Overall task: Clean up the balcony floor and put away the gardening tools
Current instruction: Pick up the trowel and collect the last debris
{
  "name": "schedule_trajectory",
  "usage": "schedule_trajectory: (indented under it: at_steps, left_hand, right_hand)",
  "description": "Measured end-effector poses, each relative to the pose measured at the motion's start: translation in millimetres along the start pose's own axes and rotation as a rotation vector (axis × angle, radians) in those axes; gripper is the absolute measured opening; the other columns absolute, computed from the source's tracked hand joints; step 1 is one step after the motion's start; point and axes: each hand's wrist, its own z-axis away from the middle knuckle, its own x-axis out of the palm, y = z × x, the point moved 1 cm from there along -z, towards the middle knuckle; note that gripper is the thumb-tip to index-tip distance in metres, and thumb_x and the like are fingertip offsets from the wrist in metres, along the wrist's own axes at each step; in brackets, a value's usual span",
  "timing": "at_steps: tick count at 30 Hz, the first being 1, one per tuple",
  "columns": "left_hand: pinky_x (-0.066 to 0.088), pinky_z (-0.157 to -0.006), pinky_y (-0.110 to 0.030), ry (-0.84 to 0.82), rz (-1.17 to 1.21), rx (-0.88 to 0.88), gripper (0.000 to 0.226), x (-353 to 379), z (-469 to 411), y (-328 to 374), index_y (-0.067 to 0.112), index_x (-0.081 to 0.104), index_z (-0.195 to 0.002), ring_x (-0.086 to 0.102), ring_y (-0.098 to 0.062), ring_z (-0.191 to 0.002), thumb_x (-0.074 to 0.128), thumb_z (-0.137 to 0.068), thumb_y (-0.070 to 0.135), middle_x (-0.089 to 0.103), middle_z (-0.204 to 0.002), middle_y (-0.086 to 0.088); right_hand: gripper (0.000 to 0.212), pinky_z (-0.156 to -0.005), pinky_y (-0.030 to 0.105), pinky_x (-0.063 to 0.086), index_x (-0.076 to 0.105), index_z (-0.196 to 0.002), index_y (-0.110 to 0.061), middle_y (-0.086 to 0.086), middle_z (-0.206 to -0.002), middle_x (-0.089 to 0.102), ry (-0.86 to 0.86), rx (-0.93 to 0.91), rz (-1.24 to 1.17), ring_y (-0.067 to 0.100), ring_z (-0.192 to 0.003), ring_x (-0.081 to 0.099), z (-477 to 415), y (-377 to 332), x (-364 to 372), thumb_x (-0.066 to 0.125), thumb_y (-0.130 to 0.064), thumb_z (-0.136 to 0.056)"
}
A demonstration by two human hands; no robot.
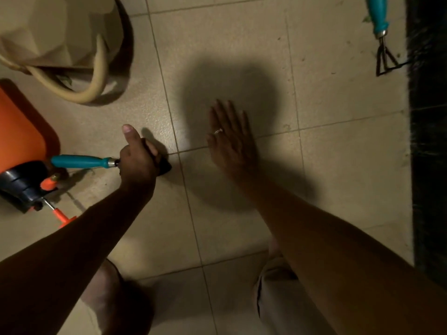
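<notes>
My left hand (139, 158) grips the dark blade end of a small trowel (83, 161) low over the tiled floor, thumb pointing up; its teal handle sticks out to the left. My right hand (229, 139) is spread flat with straight fingers, palm down on or just above the tiles near the middle, a ring on one finger. A second tool, a hand rake (381, 32) with a teal handle and dark metal prongs, lies on the floor at the top right, beyond either hand's grasp.
An orange pressure sprayer (23, 151) with a black cap lies at the left edge. Behind it sit a beige pot (55, 30) and a loop of cream hose (96, 76). A dark strip (428, 141) borders the floor on the right. My knees are at the bottom.
</notes>
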Motion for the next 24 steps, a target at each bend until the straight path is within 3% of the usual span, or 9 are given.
schedule_trajectory:
  at_steps: [2,4,6,9,12,15,17,21,24]
  left_hand:
    - [0.054,-0.078,-0.034,-0.003,-0.057,0.0,0.082,9.4,0.6,3.2,0.007,0.067,-0.098,0.069,-0.026,-0.084,0.016,-0.101,0.07,0.065,-0.084,-0.013]
    - [0.046,-0.064,-0.025,-0.045,-0.074,0.07,0.077,24.1,7.2,10.9,0.009,0.064,-0.084,0.061,-0.009,-0.061,0.013,-0.105,0.063,0.061,-0.068,-0.002]
    - [0.043,-0.054,-0.02,-0.162,-0.055,0.121,0.071,40.3,13.0,17.2,0.016,0.054,-0.068,0.054,-0.006,-0.049,0.01,-0.108,0.056,0.055,-0.057,0.003]
    - [0.044,-0.058,-0.027,-0.333,-0.124,0.038,0.076,62.2,13.9,18.2,0.017,0.057,-0.07,0.06,-0.014,-0.059,0.009,-0.105,0.063,0.062,-0.07,-0.006]
    - [0.048,-0.065,-0.031,-0.426,-0.193,-0.116,0.081,81.2,13.9,12.1,0.014,0.063,-0.084,0.068,-0.023,-0.066,0.008,-0.1,0.072,0.069,-0.073,-0.008]
    - [0.046,-0.064,-0.03,-0.387,-0.188,-0.15,0.084,91.7,15.3,8.1,0.013,0.064,-0.088,0.069,-0.02,-0.058,0.006,-0.1,0.072,0.071,-0.067,-0.005]
    - [0.042,-0.06,-0.029,-0.349,-0.161,-0.172,0.082,90.0,16.9,6.5,0.013,0.063,-0.083,0.064,-0.018,-0.049,0.007,-0.1,0.071,0.068,-0.062,-0.004]
    - [0.043,-0.061,-0.031,-0.327,-0.139,-0.206,0.082,78.0,19.0,4.2,0.014,0.061,-0.079,0.063,-0.023,-0.056,0.008,-0.1,0.073,0.069,-0.064,-0.006]
    - [0.043,-0.06,-0.03,-0.32,-0.181,-0.211,0.083,74.0,13.7,5.9,0.013,0.057,-0.073,0.061,-0.024,-0.052,0.006,-0.099,0.074,0.065,-0.058,-0.006]
  right_hand:
    - [0.058,-0.123,0.054,0.016,0.028,-0.158,-0.008,0.011,-0.167,0.02,0.066,0.019,-0.039,0.029,-0.156,0.011,23.5,22.9,-7.3,0.029,-0.037,-0.109]
    - [0.058,-0.123,0.055,0.016,0.032,-0.156,-0.005,0.014,-0.165,0.024,0.063,0.057,-0.065,0.032,-0.155,0.016,37.3,41.8,-10.0,0.029,-0.038,-0.109]
    - [0.06,-0.124,0.057,0.014,0.031,-0.156,-0.003,0.017,-0.165,0.024,0.141,0.182,-0.117,0.035,-0.154,0.018,48.4,67.8,-10.6,0.028,-0.038,-0.108]
    - [0.067,-0.122,0.06,0.017,0.026,-0.158,-0.002,0.019,-0.166,0.021,0.178,0.435,-0.154,0.036,-0.154,0.017,71.7,109.7,-10.4,0.017,-0.046,-0.107]
    - [0.065,-0.123,0.057,0.02,0.028,-0.157,-0.003,0.018,-0.164,0.025,0.226,0.485,-0.253,0.034,-0.154,0.019,66.4,110.3,-4.4,0.022,-0.045,-0.107]
    - [0.059,-0.123,0.053,0.022,0.034,-0.154,0.0,0.02,-0.162,0.03,0.248,0.36,-0.217,0.035,-0.153,0.023,41.0,82.4,0.3,0.032,-0.037,-0.108]
    - [0.055,-0.122,0.051,0.023,0.038,-0.152,0.001,0.02,-0.161,0.032,0.217,0.183,-0.208,0.033,-0.152,0.025,34.1,61.3,2.3,0.034,-0.032,-0.108]
    - [0.054,-0.124,0.046,0.021,0.038,-0.153,-0.001,0.018,-0.161,0.033,0.072,-0.238,-0.333,0.031,-0.152,0.026,40.6,37.4,3.6,0.036,-0.029,-0.106]
    - [0.058,-0.124,0.051,0.021,0.034,-0.153,0.002,0.021,-0.162,0.029,0.17,-0.091,-0.482,0.033,-0.152,0.026,46.3,54.3,-3.9,0.024,-0.032,-0.108]
